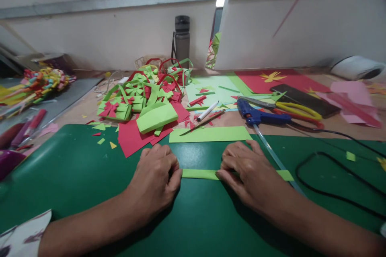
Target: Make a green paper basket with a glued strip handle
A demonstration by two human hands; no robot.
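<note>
A narrow light-green paper strip [199, 174] stretches between my two hands, just above or on the green mat [193, 217]. My left hand [158, 170] pinches its left end between thumb and curled fingers. With thumb and fingers closed, my right hand [245, 168] grips the strip farther along, and the strip's tail sticks out past that hand on the right. Beyond the hands lies a wider light-green paper piece [209, 134]. A folded green paper shape [157, 118] rests on red paper sheets [132, 138] behind my left hand.
Small green and red paper baskets [141, 92] are heaped at the back, before a dark bottle [182, 42]. A blue glue gun [262, 117] with a black cord, yellow-handled scissors [298, 108], a white pen [207, 111] and a dark phone-like slab [304, 100] lie across the back right.
</note>
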